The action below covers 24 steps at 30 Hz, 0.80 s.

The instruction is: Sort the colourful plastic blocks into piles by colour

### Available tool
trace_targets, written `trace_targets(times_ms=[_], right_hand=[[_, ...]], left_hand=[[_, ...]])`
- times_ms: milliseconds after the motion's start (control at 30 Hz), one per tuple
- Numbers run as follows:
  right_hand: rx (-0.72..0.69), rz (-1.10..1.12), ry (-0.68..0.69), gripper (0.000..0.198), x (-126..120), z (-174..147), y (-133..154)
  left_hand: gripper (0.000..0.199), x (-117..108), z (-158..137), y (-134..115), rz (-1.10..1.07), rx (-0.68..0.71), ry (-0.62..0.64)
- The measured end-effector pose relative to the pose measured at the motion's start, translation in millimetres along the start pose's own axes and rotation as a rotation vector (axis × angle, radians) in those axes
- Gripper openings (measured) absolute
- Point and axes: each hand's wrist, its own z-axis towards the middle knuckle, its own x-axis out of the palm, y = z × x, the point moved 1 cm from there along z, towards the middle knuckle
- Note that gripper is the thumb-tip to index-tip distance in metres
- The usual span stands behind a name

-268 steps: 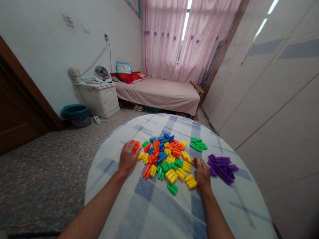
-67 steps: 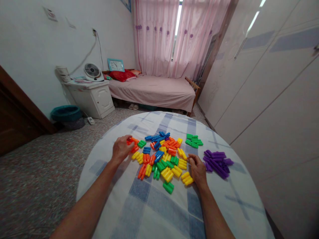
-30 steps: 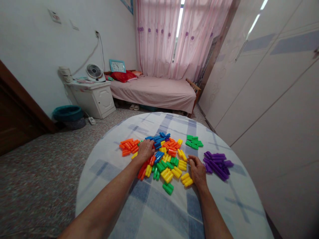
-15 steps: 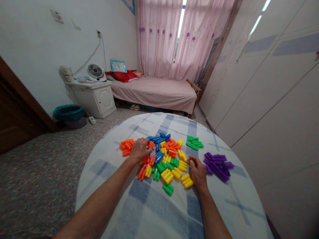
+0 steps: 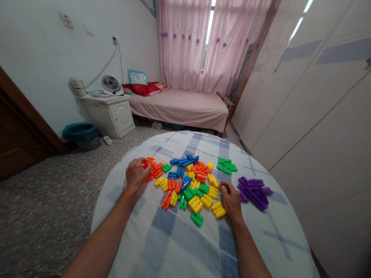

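My left hand (image 5: 137,173) is over the left-hand pile of orange plastic blocks (image 5: 157,170), thumb and fingers closed around an orange plastic block (image 5: 144,165), partly hidden by the fingers. My right hand (image 5: 231,197) rests on the table, loosely curled with nothing visible in it. It lies between the yellow blocks (image 5: 218,209) and a pile of purple blocks (image 5: 255,191). A mixed heap of ridged blocks fills the middle, with green blocks (image 5: 197,219) nearest me and blue blocks (image 5: 185,160) at the back.
The round table bears a blue-and-white checked cloth (image 5: 162,247). A separate group of green blocks (image 5: 226,166) lies at the back right. Beyond the table stand a bed (image 5: 185,102), a white cabinet (image 5: 121,116) with a fan (image 5: 111,83), and a teal bin (image 5: 80,131).
My left hand has moved left, from the orange piece beside the blue blocks to the orange pile, uncovering yellow, green and blue blocks. My right hand has stayed in place.
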Motion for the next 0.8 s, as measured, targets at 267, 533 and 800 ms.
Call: trace_targets(times_ms=[267, 533, 800], right_hand=[[0.008, -0.010, 0.008, 0.041, 0, 1, -1], [0.012, -0.006, 0.012, 0.041, 0, 0, -2], [0.003, -0.004, 0.024, 0.040, 1, 1, -4]], left_hand=[[0.035, 8, -5, 3, 0.004, -0.017, 0.034], [0.031, 16, -4, -29, -0.026, 0.314, 0.090], [0.035, 35, 0, -63, 0.117, 0.372, 0.347]])
